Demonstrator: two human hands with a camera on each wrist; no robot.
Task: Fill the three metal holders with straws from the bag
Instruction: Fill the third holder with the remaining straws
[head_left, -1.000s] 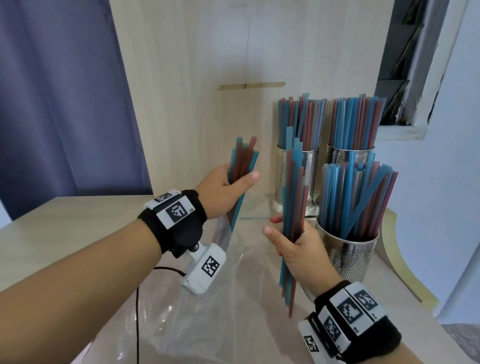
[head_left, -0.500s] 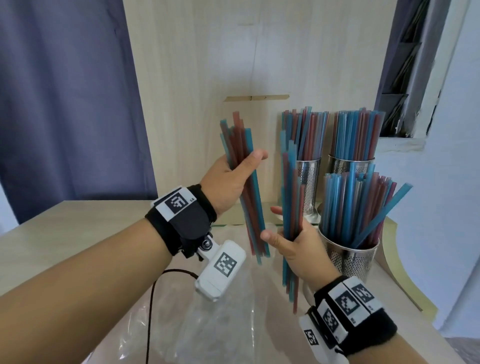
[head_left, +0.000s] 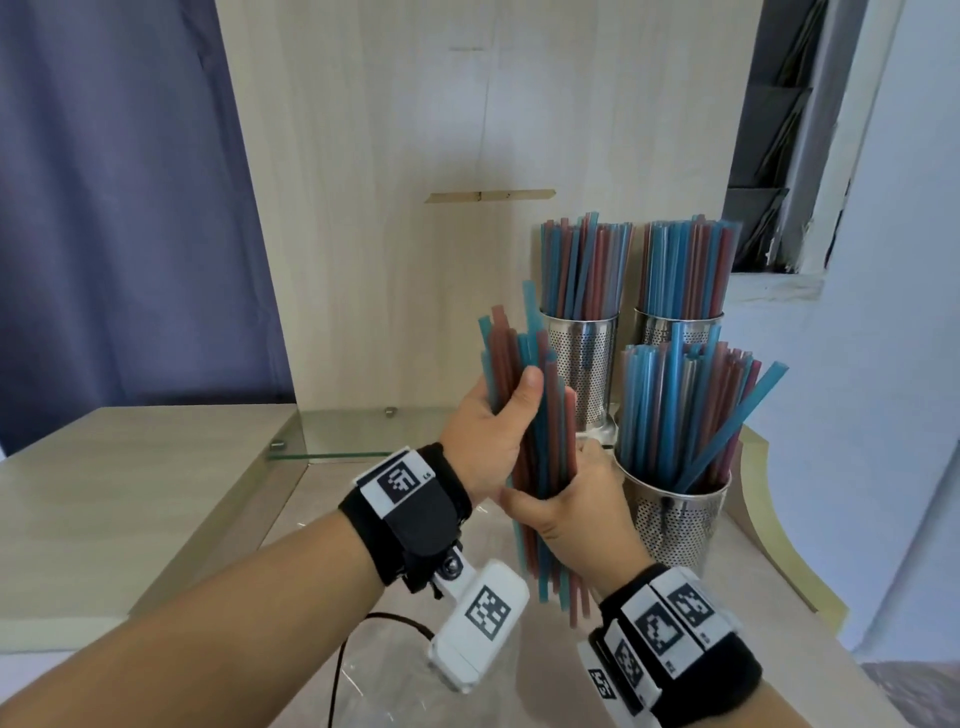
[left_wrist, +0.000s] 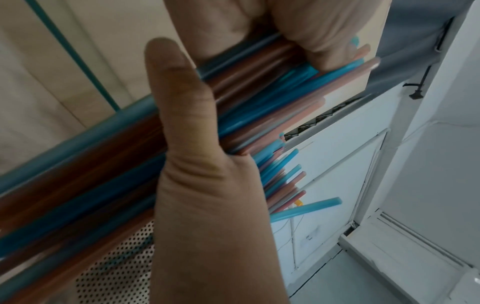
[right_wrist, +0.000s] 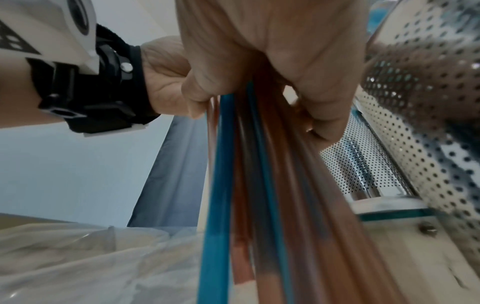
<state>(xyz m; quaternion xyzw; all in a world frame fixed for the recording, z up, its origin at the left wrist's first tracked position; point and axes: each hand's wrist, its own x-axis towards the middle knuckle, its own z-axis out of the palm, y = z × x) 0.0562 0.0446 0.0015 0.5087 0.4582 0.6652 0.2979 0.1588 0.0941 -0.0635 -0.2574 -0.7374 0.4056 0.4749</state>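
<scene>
One upright bundle of blue and red straws (head_left: 540, 447) stands in the air just left of the holders. My left hand (head_left: 493, 431) grips its upper part, thumb across the front. My right hand (head_left: 576, 499) grips it lower down. The left wrist view shows the thumb (left_wrist: 182, 98) lying over the straws (left_wrist: 103, 174). In the right wrist view the straws (right_wrist: 259, 195) hang down from my curled fingers (right_wrist: 322, 102). Three perforated metal holders hold straws: near right (head_left: 675, 519), back left (head_left: 584, 358), back right (head_left: 675, 325).
The clear plastic bag (head_left: 384, 691) lies crumpled on the wooden table (head_left: 104, 493) below my wrists. A glass shelf edge (head_left: 332, 452) and a wooden panel (head_left: 467, 130) stand behind. The table's curved right edge (head_left: 779, 545) is close to the near holder.
My left hand brought its straws rightwards and merged them with the right hand's bunch. Both hands now hold one bundle, which has risen slightly.
</scene>
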